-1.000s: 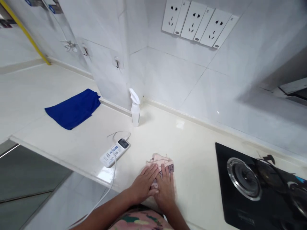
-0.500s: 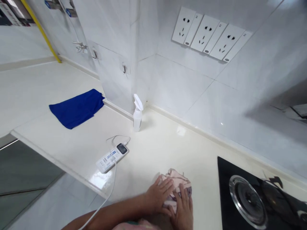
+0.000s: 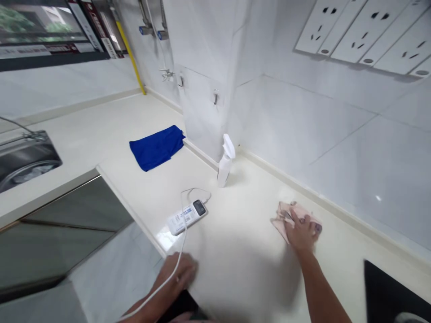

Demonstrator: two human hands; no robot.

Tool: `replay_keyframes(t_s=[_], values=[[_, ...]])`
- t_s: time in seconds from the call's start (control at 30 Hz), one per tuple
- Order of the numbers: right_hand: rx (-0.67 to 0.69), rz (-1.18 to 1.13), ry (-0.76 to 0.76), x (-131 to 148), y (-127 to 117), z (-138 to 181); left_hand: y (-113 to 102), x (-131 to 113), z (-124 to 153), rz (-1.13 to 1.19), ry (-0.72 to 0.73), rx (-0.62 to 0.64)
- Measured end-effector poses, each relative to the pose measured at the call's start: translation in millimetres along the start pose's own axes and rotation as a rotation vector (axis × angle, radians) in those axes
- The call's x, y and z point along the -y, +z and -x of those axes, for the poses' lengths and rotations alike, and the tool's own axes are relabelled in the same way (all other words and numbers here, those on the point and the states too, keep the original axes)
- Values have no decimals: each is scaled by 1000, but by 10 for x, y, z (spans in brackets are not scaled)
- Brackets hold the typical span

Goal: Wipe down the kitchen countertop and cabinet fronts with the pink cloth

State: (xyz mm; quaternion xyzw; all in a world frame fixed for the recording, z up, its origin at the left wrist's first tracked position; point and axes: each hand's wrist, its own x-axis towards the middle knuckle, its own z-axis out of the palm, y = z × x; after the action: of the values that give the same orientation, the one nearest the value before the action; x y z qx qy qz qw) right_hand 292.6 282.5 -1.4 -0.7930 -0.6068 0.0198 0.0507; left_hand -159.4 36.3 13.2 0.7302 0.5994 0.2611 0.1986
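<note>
A pink patterned cloth (image 3: 281, 215) lies crumpled on the pale countertop, toward the wall. My right hand (image 3: 301, 233) presses down on it from above, fingers bent over the fabric. Down at the counter's front edge rests my left hand (image 3: 178, 269), slightly blurred, its fingers curled in with nothing visible in them. A white cable runs across that wrist and up to a white power bank (image 3: 188, 217) with a small dark display, which lies just beyond the left hand.
A white spray bottle (image 3: 225, 161) stands at the wall corner. Farther left lies a blue cloth (image 3: 156, 148), with a steel sink (image 3: 30, 154) beyond. A black cooktop (image 3: 390, 291) sits at the lower right. Wall sockets (image 3: 360, 31) are above.
My hands have parted: the right pushed the pink cloth away toward the wall, while the left came off it to the counter edge. The view has swung left.
</note>
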Motion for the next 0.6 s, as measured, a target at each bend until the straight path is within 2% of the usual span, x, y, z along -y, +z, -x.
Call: replay_keyframes(t_s=[0.07, 0.13, 0.2, 0.27, 0.33, 0.43, 0.53, 0.6], values=[[72, 13, -95, 557, -29, -172, -205, 248, 42, -125, -172, -164], [120, 16, -199, 1066, -4, -178, -367, 387, -68, -253, -340, -237], [137, 9, -277, 1461, 48, -63, -474, 422, -284, -343, -484, -189], [143, 7, -326, 1719, 100, 123, -526, 398, -533, -368, -542, -97], [149, 18, -364, 1855, 132, 349, -541, 364, -754, -349, -520, -37], [154, 33, -441, 1890, 153, 734, -538, 340, -1000, -317, -471, 23], [142, 31, -540, 1775, 162, 1089, -536, 339, -1163, -300, -447, 71], [145, 39, -624, 1647, 156, 1215, -540, 343, -1222, -294, -441, 83]])
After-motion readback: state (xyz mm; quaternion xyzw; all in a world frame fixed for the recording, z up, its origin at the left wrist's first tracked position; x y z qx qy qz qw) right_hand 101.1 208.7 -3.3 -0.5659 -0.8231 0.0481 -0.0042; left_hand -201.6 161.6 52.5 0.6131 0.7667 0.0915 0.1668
